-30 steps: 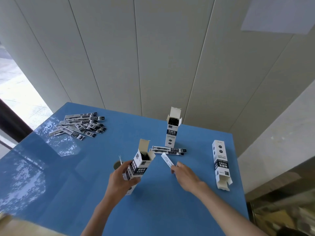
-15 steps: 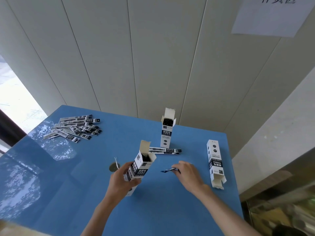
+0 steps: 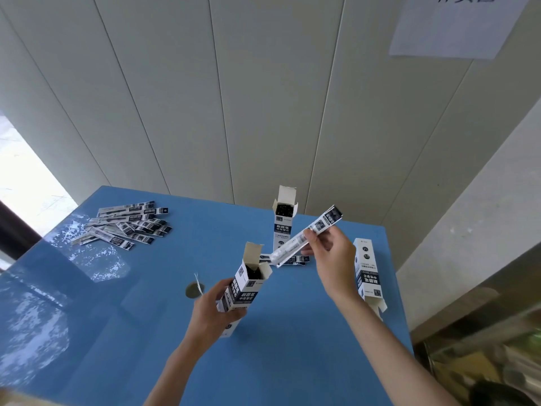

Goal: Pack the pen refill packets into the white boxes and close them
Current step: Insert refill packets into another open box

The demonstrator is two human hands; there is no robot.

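Left hand (image 3: 215, 310) gripping open box (image 3: 244, 284) at centre, right hand (image 3: 330, 256) pinching packet (image 3: 304, 237) above it, bare blue table (image 3: 278, 361) lower frame, loose packets (image 3: 128, 225) near upper-left edge

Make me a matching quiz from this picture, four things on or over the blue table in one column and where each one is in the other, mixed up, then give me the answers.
Things:
1. box in the left hand
2. packet in the right hand
3. pile of packets
4. box lying flat

Places:
A. far left of the table
B. right edge of the table
C. raised over the table, slanted
D. held tilted, top flap open

Pairs: 1-D, 2-C, 3-A, 4-B
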